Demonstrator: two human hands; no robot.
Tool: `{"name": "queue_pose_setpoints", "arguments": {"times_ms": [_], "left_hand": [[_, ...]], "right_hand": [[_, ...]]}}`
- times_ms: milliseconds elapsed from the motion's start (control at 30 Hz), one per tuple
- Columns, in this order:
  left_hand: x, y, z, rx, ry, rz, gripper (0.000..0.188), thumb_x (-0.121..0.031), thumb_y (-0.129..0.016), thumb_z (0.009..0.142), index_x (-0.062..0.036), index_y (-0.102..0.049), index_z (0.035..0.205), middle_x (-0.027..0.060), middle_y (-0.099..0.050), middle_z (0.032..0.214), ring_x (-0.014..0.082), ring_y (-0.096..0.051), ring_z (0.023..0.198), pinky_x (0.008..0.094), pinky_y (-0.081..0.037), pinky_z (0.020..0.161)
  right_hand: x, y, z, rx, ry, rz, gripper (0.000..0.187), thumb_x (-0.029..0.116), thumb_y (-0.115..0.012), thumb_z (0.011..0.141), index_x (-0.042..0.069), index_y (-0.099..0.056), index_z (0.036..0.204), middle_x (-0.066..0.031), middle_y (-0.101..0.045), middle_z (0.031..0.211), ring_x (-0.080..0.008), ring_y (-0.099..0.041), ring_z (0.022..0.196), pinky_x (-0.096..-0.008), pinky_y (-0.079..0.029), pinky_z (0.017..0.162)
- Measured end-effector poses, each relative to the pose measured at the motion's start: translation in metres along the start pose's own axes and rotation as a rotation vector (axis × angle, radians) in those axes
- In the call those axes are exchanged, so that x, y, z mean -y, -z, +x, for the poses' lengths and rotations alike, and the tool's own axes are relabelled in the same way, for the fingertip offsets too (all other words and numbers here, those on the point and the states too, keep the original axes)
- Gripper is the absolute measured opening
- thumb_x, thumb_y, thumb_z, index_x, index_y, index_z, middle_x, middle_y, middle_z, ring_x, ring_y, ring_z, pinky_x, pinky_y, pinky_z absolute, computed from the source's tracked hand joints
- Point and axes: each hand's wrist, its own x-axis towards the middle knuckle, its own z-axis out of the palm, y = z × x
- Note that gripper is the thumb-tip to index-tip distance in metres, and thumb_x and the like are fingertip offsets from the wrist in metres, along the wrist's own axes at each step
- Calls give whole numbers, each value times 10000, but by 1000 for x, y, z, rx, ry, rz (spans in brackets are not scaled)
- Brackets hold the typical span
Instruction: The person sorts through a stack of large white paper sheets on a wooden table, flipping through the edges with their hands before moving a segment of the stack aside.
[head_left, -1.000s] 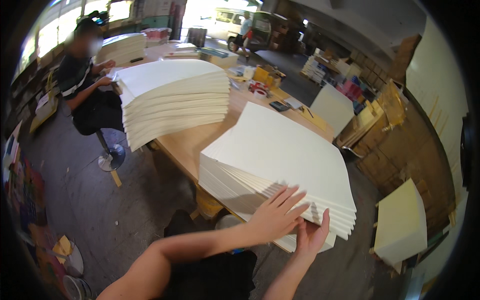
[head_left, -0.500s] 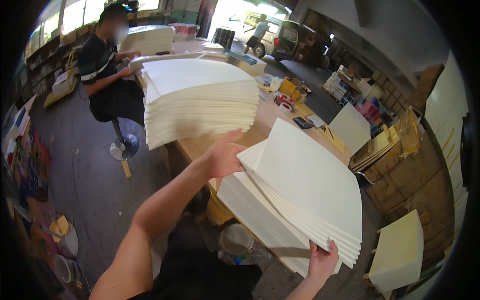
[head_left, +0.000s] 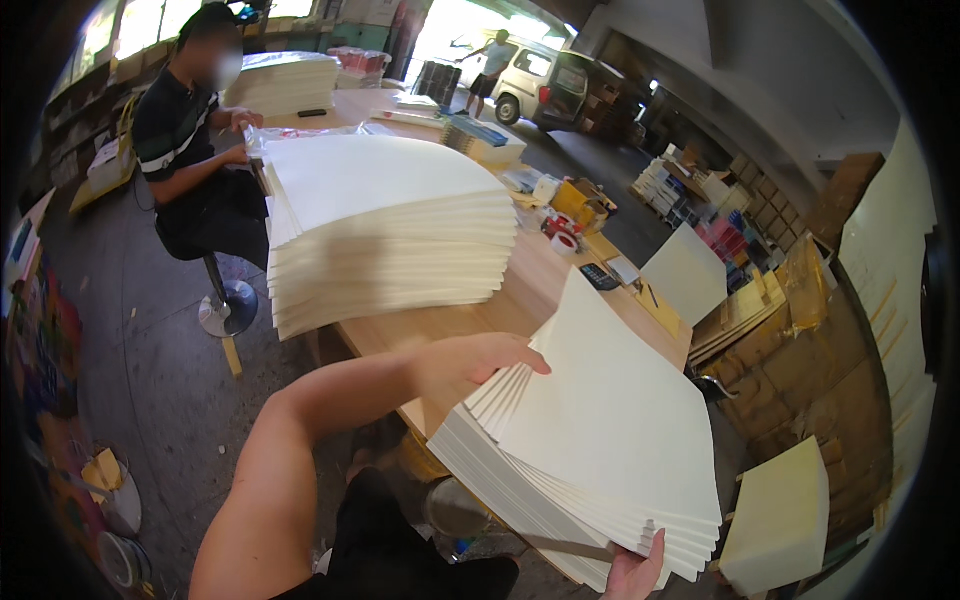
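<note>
Several large cream-white sheets [head_left: 620,400], thick and fanned into steps, lie over a grey-edged stack of boards [head_left: 510,490] at the table's near right corner. Fingers curled under and thumb on top, my left hand [head_left: 480,360] grips the sheets' left corner. Lower down, my right hand [head_left: 637,572] holds the near edge, its thumb up against the fanned layers. One top corner of the sheets curls upward. A taller pile of cream sheets [head_left: 390,240] stands on the table left of my left hand, apart from it.
Across the wooden table [head_left: 450,322] sits a person [head_left: 195,120] with hands on plastic-wrapped material. A calculator [head_left: 598,277], tape roll [head_left: 565,243] and yellow box [head_left: 580,205] line the far edge. Cardboard [head_left: 810,390] leans at right. A bucket [head_left: 455,508] stands below the table.
The fanned sheets have come down closer onto the boards. My left hand moved right, its thumb now over the top sheet; my right hand shifted slightly down. The view has turned a little.
</note>
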Motion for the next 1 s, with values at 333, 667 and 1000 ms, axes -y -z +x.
{"name": "queue_pose_setpoints", "arguments": {"times_ms": [333, 667, 1000], "left_hand": [[-29, -2, -91, -20, -452, 54, 527, -15, -654, 918, 5, -593, 1441, 98, -684, 1335, 187, -634, 1221, 343, -490, 1064], [-98, 135, -252, -573, -957, 35, 505, -48, -701, 919, -20, -600, 1413, 89, -710, 1232, 176, -689, 1089, 338, -542, 973], [-147, 324, -285, -702, -916, -237, 411, -41, -623, 974, 32, -580, 1376, 165, -701, 1217, 301, -720, 1060, 431, -605, 931]], "right_hand": [[7, -43, 35, 59, 141, -71, 310, 90, -622, 1020, -106, -632, 1261, -200, -683, 1184, -365, -669, 1096, -444, -607, 894], [-80, -385, 67, 779, -130, 58, 459, 91, -575, 1068, 2, -473, 1506, -138, -597, 1445, -301, -593, 1312, -461, -528, 1112], [-266, -607, 150, 867, -475, 53, 287, 75, -787, 931, 60, -676, 1196, -89, -740, 1130, -248, -728, 1012, -362, -623, 828]]}}
